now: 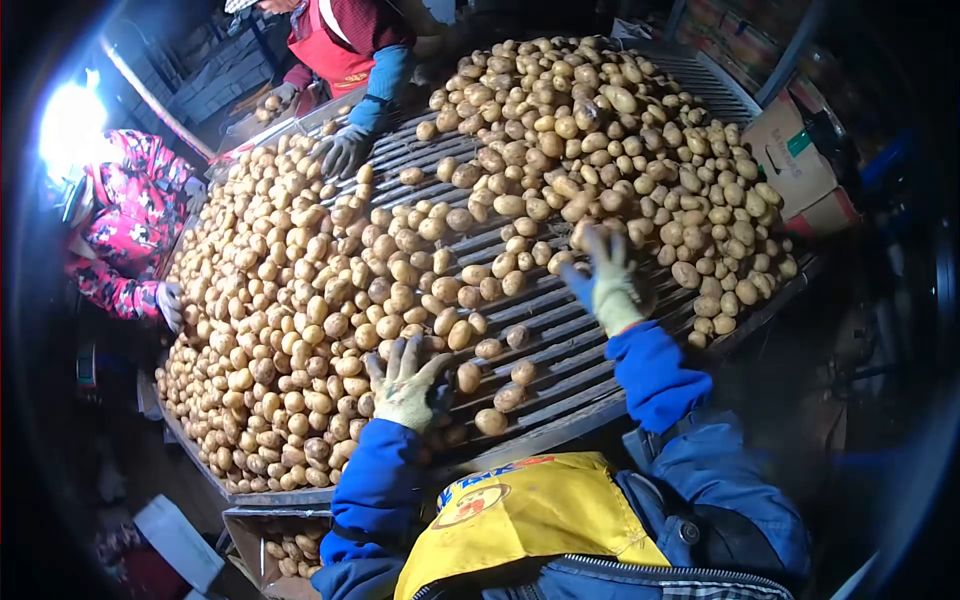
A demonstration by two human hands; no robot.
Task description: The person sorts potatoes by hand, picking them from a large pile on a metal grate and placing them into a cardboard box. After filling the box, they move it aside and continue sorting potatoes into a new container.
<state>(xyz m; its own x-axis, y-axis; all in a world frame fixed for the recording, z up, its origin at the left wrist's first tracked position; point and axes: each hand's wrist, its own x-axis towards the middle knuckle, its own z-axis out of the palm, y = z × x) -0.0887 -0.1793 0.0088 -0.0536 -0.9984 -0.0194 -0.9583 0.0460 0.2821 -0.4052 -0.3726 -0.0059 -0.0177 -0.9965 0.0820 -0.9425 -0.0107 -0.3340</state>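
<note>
Potatoes point(270, 290) lie heaped on a slatted metal sorting table point(560, 350). My left hand point(405, 385), in a pale work glove, rests at the near edge of the left heap with its fingers spread over the potatoes. A few loose potatoes point(490, 421) lie on the slats just right of it. My right hand point(612, 285), in a pale glove with bluish fingertips, is held at the near side of the right heap point(600, 130). Its fingers are apart and slightly blurred, close to several potatoes; nothing shows in its grip.
Across the table a person in a red apron point(340, 45) reaches a dark-gloved hand point(343, 150) to the potatoes. Another person in a patterned jacket point(130, 220) stands at the left. A cardboard box point(790, 155) stands far right, and a crate of potatoes point(290, 555) sits below.
</note>
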